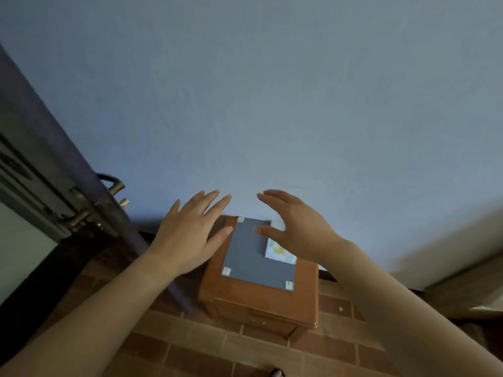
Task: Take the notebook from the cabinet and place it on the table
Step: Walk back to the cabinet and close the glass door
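Observation:
A small spiral-bound notebook (280, 252) with a pale map-like cover lies at the right side of a grey sheet (253, 257) taped onto the top of a low wooden cabinet (307, 292). My right hand (295, 227) hovers just above the notebook, fingers spread, and hides part of it. My left hand (190, 232) is held out over the cabinet's left edge, fingers apart and holding nothing.
A blue-grey wall (272, 104) stands right behind the cabinet. A dark door (54, 186) with a brass handle (115, 187) is open at the left. The floor (217, 349) is brown brick tile. A pale surface (462, 240) reaches in from the right.

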### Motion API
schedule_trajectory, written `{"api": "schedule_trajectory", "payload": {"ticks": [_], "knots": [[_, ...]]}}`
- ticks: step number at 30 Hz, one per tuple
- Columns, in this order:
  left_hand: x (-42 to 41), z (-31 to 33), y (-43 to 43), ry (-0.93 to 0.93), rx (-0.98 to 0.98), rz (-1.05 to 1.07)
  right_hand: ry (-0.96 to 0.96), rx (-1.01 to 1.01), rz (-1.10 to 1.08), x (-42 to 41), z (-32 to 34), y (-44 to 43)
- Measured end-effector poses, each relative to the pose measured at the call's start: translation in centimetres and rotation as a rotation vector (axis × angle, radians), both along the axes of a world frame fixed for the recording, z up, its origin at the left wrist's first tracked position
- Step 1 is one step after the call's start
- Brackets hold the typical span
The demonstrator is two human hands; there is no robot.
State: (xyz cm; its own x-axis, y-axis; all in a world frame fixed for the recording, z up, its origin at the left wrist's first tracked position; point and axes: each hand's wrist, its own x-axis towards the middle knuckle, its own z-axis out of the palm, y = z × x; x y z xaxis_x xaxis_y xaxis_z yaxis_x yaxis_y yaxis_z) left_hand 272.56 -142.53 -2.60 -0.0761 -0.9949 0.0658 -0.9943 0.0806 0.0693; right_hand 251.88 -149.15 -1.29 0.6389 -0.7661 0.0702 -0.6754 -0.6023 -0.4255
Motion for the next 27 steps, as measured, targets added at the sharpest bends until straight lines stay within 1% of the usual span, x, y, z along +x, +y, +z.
{"api": "schedule_trajectory", "payload": {"ticks": [6, 11, 15, 19, 23, 27], "knots": [[2.9, 1.8, 9.9, 0.021, -0.054, 0.098, -0.037, -0.010, 0.120, 4.2, 1.8, 7.6], [6.2, 2.0, 19.5, 0.042, -0.049, 0.269, -0.078, -0.023, 0.287, 9.0, 2.7, 14.7], [9.9, 2.1, 28.8, 0.057, -0.054, 0.469, -0.073, -0.035, 0.465, 14.7, 2.8, 21.3], [12.8, 2.0, 37.9, 0.060, -0.081, 0.636, -0.093, -0.001, 0.647, 20.1, 2.6, 27.3], [14.1, 1.9, 46.6, 0.062, -0.117, 0.814, -0.036, -0.002, 0.856, 25.6, 1.9, 33.5], [14.7, 1.2, 55.6, 0.059, -0.111, 1.056, 0.010, -0.001, 1.075, 31.3, 1.2, 41.2]]}}
